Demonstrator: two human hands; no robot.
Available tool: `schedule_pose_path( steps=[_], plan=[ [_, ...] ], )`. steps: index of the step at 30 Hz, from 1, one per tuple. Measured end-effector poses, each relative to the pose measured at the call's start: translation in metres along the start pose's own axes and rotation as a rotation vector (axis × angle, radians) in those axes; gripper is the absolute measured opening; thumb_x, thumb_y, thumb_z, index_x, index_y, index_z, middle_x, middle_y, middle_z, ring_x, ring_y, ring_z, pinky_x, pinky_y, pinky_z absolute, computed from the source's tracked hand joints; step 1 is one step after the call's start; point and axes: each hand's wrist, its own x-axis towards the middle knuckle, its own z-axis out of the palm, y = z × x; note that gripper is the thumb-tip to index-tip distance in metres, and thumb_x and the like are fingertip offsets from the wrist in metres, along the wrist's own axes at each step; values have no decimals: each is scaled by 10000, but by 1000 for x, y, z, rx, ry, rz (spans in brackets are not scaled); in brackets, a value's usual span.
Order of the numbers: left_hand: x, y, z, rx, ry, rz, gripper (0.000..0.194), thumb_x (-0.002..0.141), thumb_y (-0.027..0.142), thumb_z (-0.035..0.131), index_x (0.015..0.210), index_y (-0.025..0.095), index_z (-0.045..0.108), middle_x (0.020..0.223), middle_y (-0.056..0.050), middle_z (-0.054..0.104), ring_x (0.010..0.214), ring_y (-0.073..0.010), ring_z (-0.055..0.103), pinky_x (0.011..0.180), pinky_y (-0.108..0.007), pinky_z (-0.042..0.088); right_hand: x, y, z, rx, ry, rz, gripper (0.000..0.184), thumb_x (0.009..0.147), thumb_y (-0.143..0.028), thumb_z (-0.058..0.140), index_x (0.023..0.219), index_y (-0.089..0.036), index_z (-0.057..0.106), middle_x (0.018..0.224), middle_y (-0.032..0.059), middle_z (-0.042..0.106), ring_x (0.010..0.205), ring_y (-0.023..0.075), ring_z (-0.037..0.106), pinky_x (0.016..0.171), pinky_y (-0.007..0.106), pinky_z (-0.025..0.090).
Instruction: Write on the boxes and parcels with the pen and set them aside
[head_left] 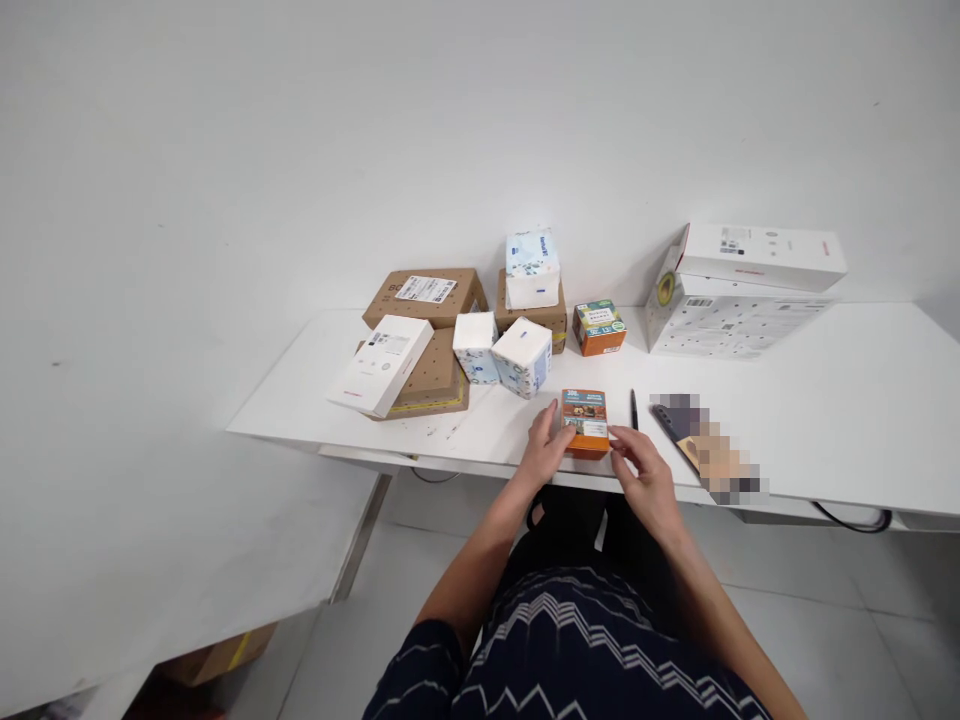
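A small orange box (585,422) with a printed blue-and-white top stands on the table near its front edge. Around its left side is my left hand (545,447), closed on it with the thumb over the near left corner. At the box's right side, my right hand (649,482) has its fingers apart, the fingertips at or very near the edge; whether they press on it I cannot tell. A black pen (634,409) lies just beyond the right hand. Farther back sits a similar orange and green box (599,328).
White-and-blue tissue packs (523,357) stand left of centre, one atop a cardboard box (532,315). More cardboard boxes (426,297) and a white box (382,365) are at left. White boxes (750,315) stand back right. A phone (686,440), partly blurred, lies on the white table (847,410).
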Motion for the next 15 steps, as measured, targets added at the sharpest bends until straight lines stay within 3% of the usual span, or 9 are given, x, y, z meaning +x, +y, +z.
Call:
schedule_pose_path(
  steps=[4,7,11,15],
  plan=[
    [-7,2,-6,103,117,41,456,784,369,664,1208,232,564,1277,-98,536,1166,-244,507,987,-392,399,19,10,-13,-354,59,143,388,875,-372,506,1191,-167,598,1009,121,589,736,206,607,736,401,519],
    [-16,5,-5,218,169,239,279,848,302,558,1114,227,595,1170,-83,565,1073,-215,532,935,-376,428,34,15,-13,-631,-91,258,541,856,-385,531,1321,-111,508,1018,183,580,831,290,610,754,447,481],
    [-22,6,0,451,128,564,194,852,215,489,958,223,651,1069,-89,575,1083,-233,524,975,-428,414,47,18,-5,-576,-202,351,482,855,-223,478,1320,-105,529,975,208,610,832,310,625,743,434,452],
    [-23,7,6,627,-13,699,254,822,243,554,1053,233,659,1225,-114,565,1203,-284,483,1064,-511,350,52,22,-12,-412,-184,345,380,792,-178,488,1127,-131,661,820,129,643,741,258,639,732,392,460]
  ],
)
